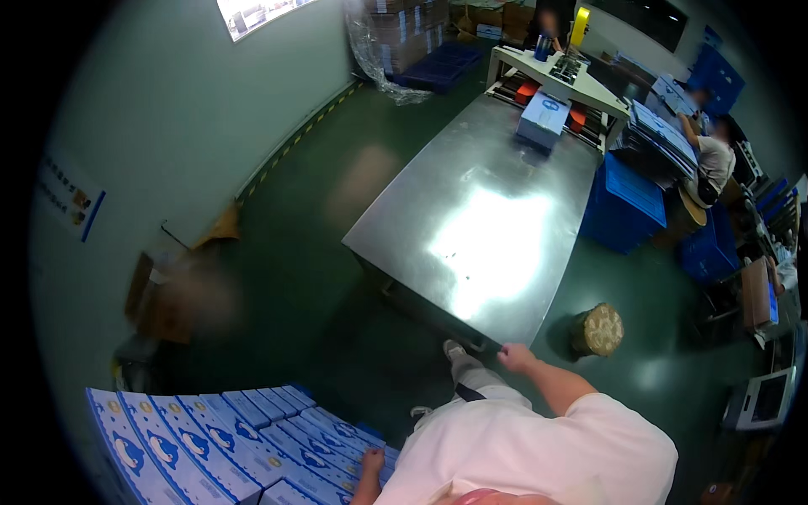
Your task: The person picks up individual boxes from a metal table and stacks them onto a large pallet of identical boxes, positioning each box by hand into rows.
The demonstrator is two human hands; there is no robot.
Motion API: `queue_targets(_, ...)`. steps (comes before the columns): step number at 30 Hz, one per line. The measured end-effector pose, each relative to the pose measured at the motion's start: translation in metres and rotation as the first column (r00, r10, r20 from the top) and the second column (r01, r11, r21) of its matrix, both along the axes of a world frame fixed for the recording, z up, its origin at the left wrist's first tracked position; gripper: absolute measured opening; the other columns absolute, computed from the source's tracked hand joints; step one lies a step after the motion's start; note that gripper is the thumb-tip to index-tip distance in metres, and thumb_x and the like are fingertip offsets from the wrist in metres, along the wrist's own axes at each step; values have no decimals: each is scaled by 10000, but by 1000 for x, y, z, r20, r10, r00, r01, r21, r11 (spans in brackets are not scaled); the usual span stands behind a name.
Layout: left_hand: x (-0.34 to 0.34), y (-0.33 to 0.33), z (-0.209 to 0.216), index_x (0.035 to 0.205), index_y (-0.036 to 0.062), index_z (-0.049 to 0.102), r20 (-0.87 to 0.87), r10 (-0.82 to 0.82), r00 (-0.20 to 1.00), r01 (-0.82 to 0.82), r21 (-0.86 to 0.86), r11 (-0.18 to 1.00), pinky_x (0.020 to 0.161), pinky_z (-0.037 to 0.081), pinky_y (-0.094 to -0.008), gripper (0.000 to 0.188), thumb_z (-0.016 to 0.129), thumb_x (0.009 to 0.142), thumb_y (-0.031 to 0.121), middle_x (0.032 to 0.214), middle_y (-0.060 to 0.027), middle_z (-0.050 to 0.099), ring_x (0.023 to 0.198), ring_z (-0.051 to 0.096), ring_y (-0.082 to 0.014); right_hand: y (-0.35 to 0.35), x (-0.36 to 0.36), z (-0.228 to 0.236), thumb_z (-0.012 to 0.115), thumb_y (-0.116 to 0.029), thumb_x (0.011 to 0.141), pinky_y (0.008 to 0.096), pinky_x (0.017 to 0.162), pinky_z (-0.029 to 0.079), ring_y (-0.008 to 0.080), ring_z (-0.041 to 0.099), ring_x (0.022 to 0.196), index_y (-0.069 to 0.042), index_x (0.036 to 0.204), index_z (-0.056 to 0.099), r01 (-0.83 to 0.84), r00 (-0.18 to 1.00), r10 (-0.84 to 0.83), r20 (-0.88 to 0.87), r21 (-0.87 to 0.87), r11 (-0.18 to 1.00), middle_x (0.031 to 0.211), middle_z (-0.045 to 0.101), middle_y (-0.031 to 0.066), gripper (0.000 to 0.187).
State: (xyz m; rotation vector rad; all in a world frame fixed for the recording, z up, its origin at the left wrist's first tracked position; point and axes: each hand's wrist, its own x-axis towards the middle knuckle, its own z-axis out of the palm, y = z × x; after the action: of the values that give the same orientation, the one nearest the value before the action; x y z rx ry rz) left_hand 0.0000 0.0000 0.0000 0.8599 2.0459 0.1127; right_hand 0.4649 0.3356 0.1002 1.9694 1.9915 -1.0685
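Observation:
My right hand (515, 357) is closed at the near corner of the metal table (412, 219), its curled fingers against the edge. Low beside my body, my left hand (373, 459) is also curled, close to the stacked blue-and-white boxes (194, 446) printed with a whale picture. Its small, dark outline hides what it holds, if anything. At the table's far end, a single box of similar colours (544, 118) sits in the opening of a white-framed machine with rollers (555, 71).
A round stool (599, 329) stands right of the table. Blue crates (623, 202) and flat stacked cartons (661, 139) line the right side, where a person (715, 160) sits. Another person is behind the machine. Wrapped cartons (400, 38) stand far back, by the left wall (194, 109).

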Motion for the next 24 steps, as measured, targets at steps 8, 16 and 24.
queue_targets(8, 72, 91, 72, 1018, -1, 705, 44, 214, 976, -213, -27, 977, 803, 512, -376, 380, 598, 854, 324, 992, -215, 702, 922, 679, -297, 213, 26, 16, 502, -313, 881, 483, 822, 506, 396, 645, 907, -55, 957, 684, 28, 996, -9, -84, 231, 972, 956, 688, 196, 325)
queue_targets(16, 147, 236, 126, 1146, 27, 667, 138, 306, 942, -327, 167, 930, 850, 507, -328, 399, 627, 893, 332, 1037, -184, 699, 980, 669, -254, 448, 113, 42, 581, -294, 848, 458, 892, 503, 375, 619, 1024, -49, 1105, 627, 47, 975, -114, 188, 328, 944, 1113, 637, 200, 358)
queue_targets(24, 142, 223, 155, 1160, 26, 659, -61, 155, 986, -159, -77, 984, 870, 509, -364, 419, 628, 884, 339, 1095, -179, 689, 1001, 666, -305, 635, 143, 66, 620, -354, 820, 503, 1079, 352, 364, 387, 1343, -38, 1438, 331, -54, 921, -161, 354, 527, 848, 1495, 342, 190, 752)
